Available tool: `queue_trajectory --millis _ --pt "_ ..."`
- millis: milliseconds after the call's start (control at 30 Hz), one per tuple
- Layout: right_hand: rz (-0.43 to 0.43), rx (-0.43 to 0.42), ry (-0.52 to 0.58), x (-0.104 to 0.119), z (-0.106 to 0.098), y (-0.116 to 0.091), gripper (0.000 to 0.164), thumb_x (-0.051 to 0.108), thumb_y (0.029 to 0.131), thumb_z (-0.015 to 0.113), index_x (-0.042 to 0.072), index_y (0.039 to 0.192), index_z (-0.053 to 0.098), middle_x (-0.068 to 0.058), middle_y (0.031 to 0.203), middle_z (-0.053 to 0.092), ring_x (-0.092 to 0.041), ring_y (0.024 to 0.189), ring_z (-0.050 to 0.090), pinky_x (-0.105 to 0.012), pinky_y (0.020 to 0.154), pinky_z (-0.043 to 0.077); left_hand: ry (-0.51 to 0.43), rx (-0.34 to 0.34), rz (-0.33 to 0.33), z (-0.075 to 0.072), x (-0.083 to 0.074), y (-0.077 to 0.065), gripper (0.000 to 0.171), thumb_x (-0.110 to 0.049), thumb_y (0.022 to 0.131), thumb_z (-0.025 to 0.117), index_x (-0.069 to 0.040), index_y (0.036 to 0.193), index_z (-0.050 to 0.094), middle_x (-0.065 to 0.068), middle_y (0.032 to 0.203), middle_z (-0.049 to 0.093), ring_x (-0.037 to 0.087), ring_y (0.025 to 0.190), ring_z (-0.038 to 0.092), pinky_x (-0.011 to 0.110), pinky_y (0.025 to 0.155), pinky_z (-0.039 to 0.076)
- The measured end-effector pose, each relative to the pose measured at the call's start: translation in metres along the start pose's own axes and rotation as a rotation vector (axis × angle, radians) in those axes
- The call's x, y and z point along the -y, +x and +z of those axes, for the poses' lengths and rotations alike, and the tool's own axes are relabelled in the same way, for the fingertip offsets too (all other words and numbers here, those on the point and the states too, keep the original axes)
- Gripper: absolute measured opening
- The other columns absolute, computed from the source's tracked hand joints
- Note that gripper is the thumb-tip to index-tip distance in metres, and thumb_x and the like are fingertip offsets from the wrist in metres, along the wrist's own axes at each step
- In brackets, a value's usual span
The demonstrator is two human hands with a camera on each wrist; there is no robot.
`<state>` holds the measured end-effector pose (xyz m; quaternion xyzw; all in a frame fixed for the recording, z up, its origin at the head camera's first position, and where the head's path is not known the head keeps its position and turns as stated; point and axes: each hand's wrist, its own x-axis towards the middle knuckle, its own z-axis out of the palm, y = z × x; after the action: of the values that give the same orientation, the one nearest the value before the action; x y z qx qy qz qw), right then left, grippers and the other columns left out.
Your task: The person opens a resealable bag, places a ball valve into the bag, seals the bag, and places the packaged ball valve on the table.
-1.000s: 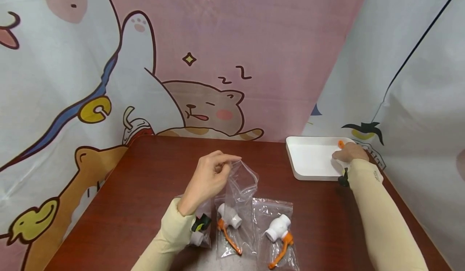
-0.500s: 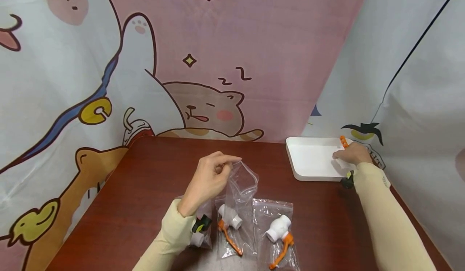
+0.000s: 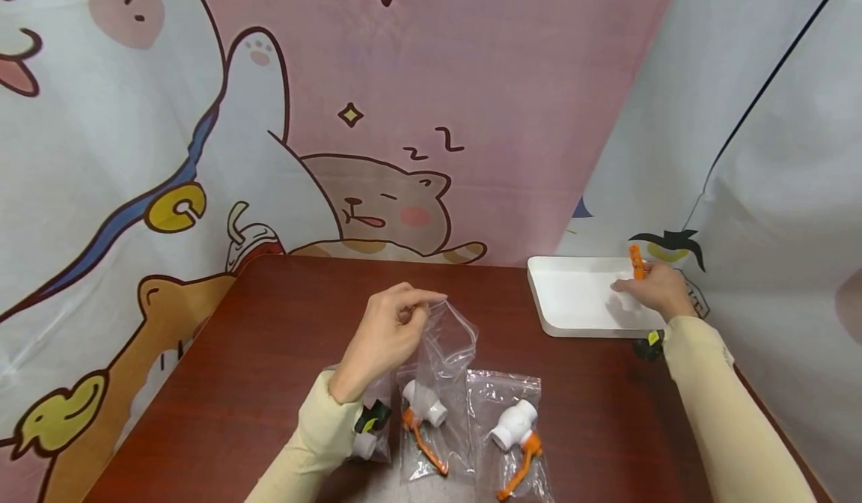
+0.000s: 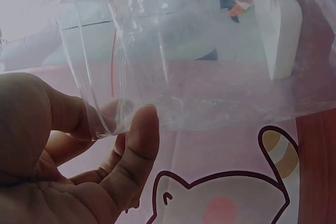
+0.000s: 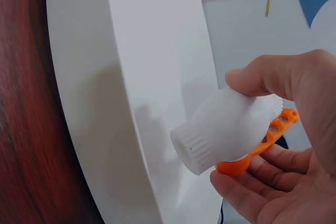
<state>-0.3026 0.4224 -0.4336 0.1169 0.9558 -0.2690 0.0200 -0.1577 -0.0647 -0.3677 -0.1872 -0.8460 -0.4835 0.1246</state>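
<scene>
My left hand pinches the top of a clear plastic zip bag and holds it upright, its mouth spread in the left wrist view. Over the right end of a white tray, my right hand grips a white plastic ball valve. The thumb lies on its round body and the fingers are beneath. The valve's orange handle sticks up in the head view. Behind the raised bag shows a bagged valve with an orange handle.
To the right lies another bagged white valve on the brown table. A third bag with a white part sits partly under the left wrist. A printed curtain stands behind the table.
My right hand has drawn slightly back and lifted, and the valve's orange handle now shows more fully above the fingers. The left hand keeps the bag in place.
</scene>
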Motion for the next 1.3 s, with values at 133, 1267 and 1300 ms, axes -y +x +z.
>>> queue_trajectory --millis 133,1267,1300 --pt "-0.039 -0.052 0.042 0.005 0.003 -0.007 0.092 0.049 0.087 0.076 -0.016 0.141 0.040 -0.035 0.127 0.054 -0.044 0.106 0.055 -0.048 0.078 0.051 0.004 -0.004 0.001 0.000 0.000 0.000 0.041 0.002 0.093 0.052 -0.022 0.110 0.081 -0.006 0.079 0.061 0.008 0.062 0.047 0.018 0.052 0.037" --pt "-0.239 -0.158 0.425 0.105 0.015 -0.110 0.077 0.041 0.087 0.081 0.004 0.143 0.045 -0.013 0.130 0.058 -0.036 0.132 0.053 -0.019 0.084 0.043 0.003 -0.001 0.003 0.001 -0.001 -0.001 0.040 0.002 0.092 0.053 -0.021 0.110 0.080 -0.006 0.081 0.062 0.007 0.063 0.049 0.018 0.054 0.040" --pt "-0.255 -0.155 0.428 0.108 0.015 -0.113 0.076 0.040 0.087 0.082 0.004 0.143 0.045 -0.012 0.129 0.059 -0.032 0.130 0.055 -0.016 0.084 0.044 0.003 0.000 0.003 0.001 -0.001 -0.001 0.040 0.002 0.092 0.053 -0.021 0.110 0.080 -0.006 0.081 0.062 0.007 0.063 0.048 0.018 0.053 0.039"
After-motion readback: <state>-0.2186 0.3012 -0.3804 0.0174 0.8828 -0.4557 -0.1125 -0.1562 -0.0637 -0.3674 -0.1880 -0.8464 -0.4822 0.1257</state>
